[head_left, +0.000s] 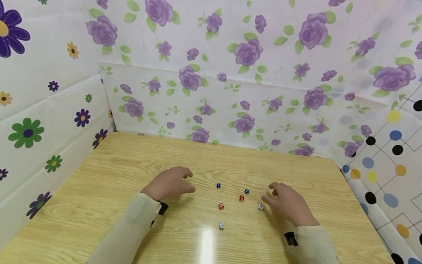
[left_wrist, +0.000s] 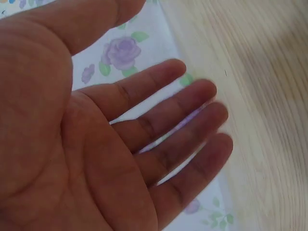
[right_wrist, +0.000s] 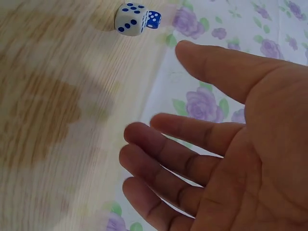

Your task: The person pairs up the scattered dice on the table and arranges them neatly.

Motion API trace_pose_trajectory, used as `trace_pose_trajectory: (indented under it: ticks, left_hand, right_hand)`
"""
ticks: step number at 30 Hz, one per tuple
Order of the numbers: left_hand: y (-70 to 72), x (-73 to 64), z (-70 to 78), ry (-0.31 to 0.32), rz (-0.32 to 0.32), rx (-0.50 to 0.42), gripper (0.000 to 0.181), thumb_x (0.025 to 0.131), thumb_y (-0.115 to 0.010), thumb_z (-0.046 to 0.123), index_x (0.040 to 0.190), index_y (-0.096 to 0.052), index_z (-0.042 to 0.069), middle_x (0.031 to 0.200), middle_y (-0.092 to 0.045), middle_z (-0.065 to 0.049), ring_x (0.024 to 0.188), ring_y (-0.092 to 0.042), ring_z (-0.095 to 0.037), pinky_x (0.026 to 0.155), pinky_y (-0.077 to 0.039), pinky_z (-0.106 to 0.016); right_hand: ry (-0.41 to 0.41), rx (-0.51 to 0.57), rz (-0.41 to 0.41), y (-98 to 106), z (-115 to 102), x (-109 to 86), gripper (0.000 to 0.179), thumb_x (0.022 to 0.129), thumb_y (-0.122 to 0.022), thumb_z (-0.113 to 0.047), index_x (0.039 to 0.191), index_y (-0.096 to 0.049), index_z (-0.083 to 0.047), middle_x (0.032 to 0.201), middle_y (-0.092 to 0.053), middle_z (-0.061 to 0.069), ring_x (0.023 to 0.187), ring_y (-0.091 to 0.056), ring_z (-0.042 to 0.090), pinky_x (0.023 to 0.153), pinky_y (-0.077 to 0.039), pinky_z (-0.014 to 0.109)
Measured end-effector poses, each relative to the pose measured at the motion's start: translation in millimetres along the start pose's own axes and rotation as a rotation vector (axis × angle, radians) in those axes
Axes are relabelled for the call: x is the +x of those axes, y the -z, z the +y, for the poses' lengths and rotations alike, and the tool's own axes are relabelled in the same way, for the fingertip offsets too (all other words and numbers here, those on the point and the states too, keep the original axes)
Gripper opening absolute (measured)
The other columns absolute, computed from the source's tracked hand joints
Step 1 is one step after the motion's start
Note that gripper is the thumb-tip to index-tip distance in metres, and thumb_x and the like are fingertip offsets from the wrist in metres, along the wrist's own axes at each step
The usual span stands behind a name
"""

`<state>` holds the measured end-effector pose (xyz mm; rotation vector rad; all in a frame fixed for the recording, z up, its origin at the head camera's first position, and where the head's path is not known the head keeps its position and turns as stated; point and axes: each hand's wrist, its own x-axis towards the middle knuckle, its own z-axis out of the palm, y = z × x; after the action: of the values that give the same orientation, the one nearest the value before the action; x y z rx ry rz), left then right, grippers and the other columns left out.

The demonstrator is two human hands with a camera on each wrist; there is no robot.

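Note:
Several small dice lie between my two hands on the wooden table. Two are blue, one blue die (head_left: 218, 186) farther left and another blue die (head_left: 246, 191) near a red die (head_left: 241, 198). A second red die (head_left: 221, 206) lies nearer me, with a white die (head_left: 222, 226) below it. My right hand (head_left: 290, 202) hovers just right of the other white die (head_left: 260, 207), its fingers relaxed and holding nothing. In the right wrist view that white die (right_wrist: 131, 20) partly covers a blue die (right_wrist: 154, 19). To the left, my left hand (head_left: 170, 183) is empty, fingers loosely extended.
The wooden table (head_left: 148, 157) meets a rose-patterned cloth wall (head_left: 217, 106) at the back. A flower-print cloth (head_left: 62, 121) stands on the left and a dotted cloth (head_left: 382, 187) on the right. Light glares off the table near the front.

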<state>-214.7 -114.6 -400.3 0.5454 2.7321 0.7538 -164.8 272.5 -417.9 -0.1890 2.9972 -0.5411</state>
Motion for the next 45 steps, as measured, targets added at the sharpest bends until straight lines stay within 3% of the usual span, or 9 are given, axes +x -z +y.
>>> trace_pose_trajectory:
  ticks: [5, 9, 16, 20, 23, 27, 30, 34, 45]
  left_hand:
    - [-7.5, 1.0, 3.6, -0.053, -0.078, -0.033, 0.040, 0.095, -0.075, 0.033, 0.129, -0.069, 0.013, 0.118, -0.071, -0.004, 0.105, -0.066, -0.019, 0.090, -0.055, -0.044]
    - [-12.5, -1.1, 9.8, -0.093, -0.119, -0.041, 0.031, 0.095, -0.076, 0.030, 0.122, -0.072, 0.015, 0.110, -0.071, 0.002, 0.098, -0.066, -0.015, 0.085, -0.055, -0.041]
    - [-24.6, -5.2, 29.3, -0.203, -0.178, -0.010, 0.022, 0.093, -0.077, 0.026, 0.112, -0.074, 0.016, 0.097, -0.068, 0.011, 0.085, -0.062, -0.007, 0.077, -0.053, -0.033]
    - [-31.3, -6.8, 39.4, -0.269, -0.264, -0.053, 0.019, 0.092, -0.078, 0.023, 0.110, -0.074, 0.018, 0.092, -0.066, 0.015, 0.083, -0.060, -0.003, 0.078, -0.052, -0.028]
    - [-40.2, -7.3, 46.5, -0.329, -0.294, -0.061, 0.018, 0.093, -0.077, 0.019, 0.111, -0.074, 0.019, 0.095, -0.067, 0.015, 0.085, -0.060, 0.000, 0.080, -0.052, -0.025]
    - [-57.5, -9.4, 57.3, -0.376, -0.262, -0.004, 0.017, 0.092, -0.075, 0.017, 0.109, -0.074, 0.021, 0.094, -0.067, 0.014, 0.081, -0.057, 0.001, 0.079, -0.051, -0.022]
    - [-67.0, -11.9, 63.9, -0.367, -0.215, 0.038, 0.016, 0.090, -0.076, 0.017, 0.105, -0.074, 0.022, 0.088, -0.065, 0.017, 0.076, -0.056, 0.002, 0.076, -0.050, -0.021]
    - [-72.2, -13.2, 68.6, -0.347, -0.175, 0.053, 0.014, 0.087, -0.077, 0.017, 0.099, -0.073, 0.022, 0.081, -0.061, 0.019, 0.073, -0.055, 0.002, 0.075, -0.049, -0.021]
    - [-80.4, -14.1, 74.6, -0.342, -0.157, 0.102, 0.013, 0.086, -0.079, 0.016, 0.083, -0.069, 0.025, 0.074, -0.054, 0.019, 0.068, -0.049, 0.001, 0.065, -0.044, -0.020]
  right_hand:
    - [-0.004, 0.023, -0.038, 1.0, -0.8, -1.3, 0.037, 0.098, -0.072, -0.035, 0.120, -0.070, -0.006, 0.094, -0.069, 0.002, 0.080, -0.064, 0.017, 0.069, -0.054, 0.044]
    - [-0.033, 0.050, -0.092, 0.3, -0.3, -3.2, 0.027, 0.097, -0.073, -0.038, 0.108, -0.072, -0.014, 0.081, -0.062, -0.004, 0.068, -0.057, 0.013, 0.061, -0.048, 0.037]
    - [-0.039, 0.058, -0.142, -1.0, -1.9, -6.3, 0.026, 0.092, -0.076, -0.045, 0.096, -0.070, -0.020, 0.081, -0.063, -0.006, 0.069, -0.057, 0.013, 0.063, -0.047, 0.037]
    - [-0.019, 0.061, -0.163, -3.5, -3.5, -6.1, 0.021, 0.089, -0.081, -0.036, 0.094, -0.069, -0.020, 0.083, -0.063, -0.006, 0.073, -0.055, 0.013, 0.067, -0.048, 0.038]
    - [0.010, 0.058, -0.160, -6.7, -3.0, -5.2, 0.014, 0.088, -0.081, -0.025, 0.095, -0.070, -0.019, 0.083, -0.062, -0.006, 0.073, -0.054, 0.014, 0.070, -0.047, 0.038]
    - [0.039, 0.056, -0.150, -9.4, -0.8, -4.1, 0.011, 0.088, -0.079, -0.019, 0.095, -0.071, -0.019, 0.082, -0.061, -0.007, 0.072, -0.053, 0.013, 0.070, -0.047, 0.038]
    - [0.053, 0.053, -0.143, -8.8, 0.1, -4.0, 0.010, 0.089, -0.079, -0.018, 0.093, -0.071, -0.020, 0.081, -0.061, -0.008, 0.072, -0.053, 0.012, 0.070, -0.047, 0.037]
    - [0.072, 0.043, -0.137, -6.9, -0.3, -4.5, 0.011, 0.089, -0.080, -0.018, 0.092, -0.070, -0.021, 0.080, -0.060, -0.009, 0.071, -0.052, 0.012, 0.069, -0.046, 0.036]
    - [0.141, 0.014, -0.122, -12.9, -3.4, -1.6, 0.015, 0.089, -0.082, -0.023, 0.085, -0.068, -0.025, 0.073, -0.056, -0.012, 0.066, -0.049, 0.010, 0.064, -0.042, 0.032]
